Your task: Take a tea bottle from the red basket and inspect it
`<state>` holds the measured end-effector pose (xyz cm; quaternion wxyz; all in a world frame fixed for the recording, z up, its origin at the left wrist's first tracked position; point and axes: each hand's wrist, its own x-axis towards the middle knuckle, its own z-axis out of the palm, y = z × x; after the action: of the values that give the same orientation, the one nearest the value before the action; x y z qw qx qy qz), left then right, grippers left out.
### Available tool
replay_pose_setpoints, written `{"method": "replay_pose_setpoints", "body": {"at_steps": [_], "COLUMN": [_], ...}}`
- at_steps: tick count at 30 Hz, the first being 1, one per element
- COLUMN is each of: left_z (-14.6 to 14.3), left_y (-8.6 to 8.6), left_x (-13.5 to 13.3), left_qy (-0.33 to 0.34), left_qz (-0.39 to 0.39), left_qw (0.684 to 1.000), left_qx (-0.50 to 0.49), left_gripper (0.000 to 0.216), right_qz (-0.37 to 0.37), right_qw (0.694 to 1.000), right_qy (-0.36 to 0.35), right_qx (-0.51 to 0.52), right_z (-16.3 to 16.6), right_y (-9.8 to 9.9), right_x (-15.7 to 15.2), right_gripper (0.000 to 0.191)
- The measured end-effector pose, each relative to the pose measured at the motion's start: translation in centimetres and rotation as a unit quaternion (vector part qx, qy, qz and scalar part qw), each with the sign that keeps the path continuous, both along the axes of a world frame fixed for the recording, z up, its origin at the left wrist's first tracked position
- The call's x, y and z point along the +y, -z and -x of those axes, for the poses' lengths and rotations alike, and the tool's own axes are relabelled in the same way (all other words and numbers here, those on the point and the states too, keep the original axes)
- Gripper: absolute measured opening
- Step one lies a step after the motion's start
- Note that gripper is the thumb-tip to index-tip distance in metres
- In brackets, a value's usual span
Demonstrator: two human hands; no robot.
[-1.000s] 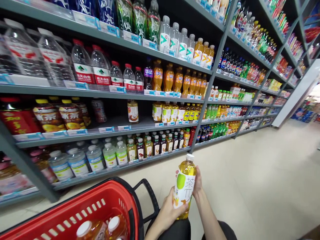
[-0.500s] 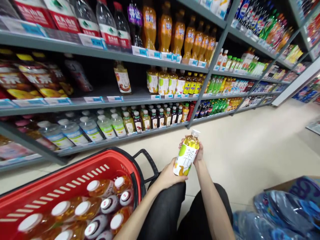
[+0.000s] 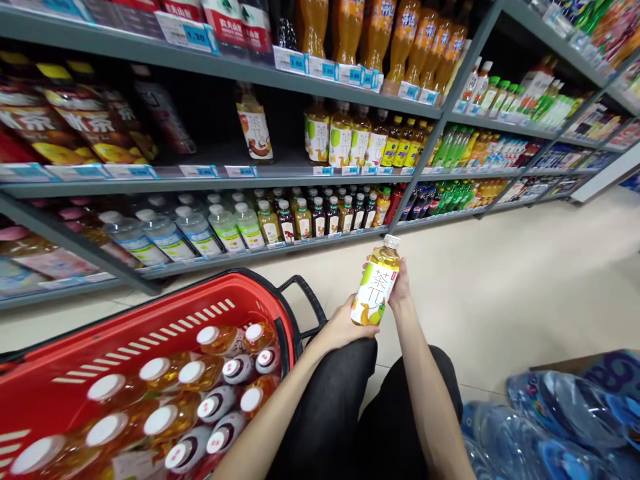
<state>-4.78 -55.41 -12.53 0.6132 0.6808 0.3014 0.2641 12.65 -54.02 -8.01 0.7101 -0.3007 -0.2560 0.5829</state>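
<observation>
Both my hands hold one yellow tea bottle point(image 3: 377, 285) with a white cap and a white label with a green apple, upright and slightly tilted, above my dark-trousered legs. My left hand point(image 3: 343, 327) cups its base from the left. My right hand point(image 3: 401, 288) grips its upper body from behind. To the left stands a red shopping basket point(image 3: 150, 320) with a black handle, holding several white-capped bottles lying packed together. Matching tea bottles point(image 3: 345, 139) stand on the grey shelf straight ahead.
Grey store shelves point(image 3: 210, 181) full of drink bottles run along the left and recede to the right. A beige tiled aisle floor point(image 3: 525, 280) stretches ahead. Shrink-wrapped blue water bottles point(image 3: 550, 427) and a cardboard box edge lie at the lower right.
The view has tilted downward, bringing the basket's bottles and the wrapped water pack into sight. The bottle stays in both hands, now slightly higher and nearer the shelf.
</observation>
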Motion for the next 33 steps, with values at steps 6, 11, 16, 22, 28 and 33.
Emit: {"method": "replay_pose_setpoints", "body": {"at_steps": [6, 11, 16, 22, 28, 33], "left_z": [-0.1, -0.1, 0.0, 0.5, 0.3, 0.2], "left_y": [-0.1, 0.7, 0.8, 0.3, -0.1, -0.4], "left_x": [0.1, 0.1, 0.1, 0.2, 0.0, -0.1], "left_qy": [0.002, -0.001, 0.008, 0.018, -0.008, -0.005], "left_qz": [0.016, 0.024, 0.027, 0.021, 0.013, 0.025], "left_qw": [1.0, 0.999, 0.999, 0.999, 1.0, 1.0], "left_qx": [-0.019, -0.026, -0.033, -0.041, -0.008, 0.002], "left_gripper": [0.074, 0.088, 0.098, 0.079, 0.071, 0.078], "right_qz": [0.043, 0.04, 0.038, 0.042, 0.078, 0.067], "right_qw": [0.999, 0.998, 0.999, 0.999, 0.997, 0.998], "right_qy": [0.015, 0.038, 0.034, 0.026, 0.003, 0.014], "right_qx": [-0.003, -0.007, -0.008, 0.0, -0.019, -0.018], "right_z": [-0.1, -0.1, 0.0, 0.0, -0.4, -0.3], "right_y": [0.4, 0.5, 0.2, 0.1, 0.4, 0.4], "right_x": [0.1, 0.1, 0.0, 0.1, 0.1, 0.1], "right_gripper": [0.066, 0.06, 0.059, 0.059, 0.072, 0.07]}}
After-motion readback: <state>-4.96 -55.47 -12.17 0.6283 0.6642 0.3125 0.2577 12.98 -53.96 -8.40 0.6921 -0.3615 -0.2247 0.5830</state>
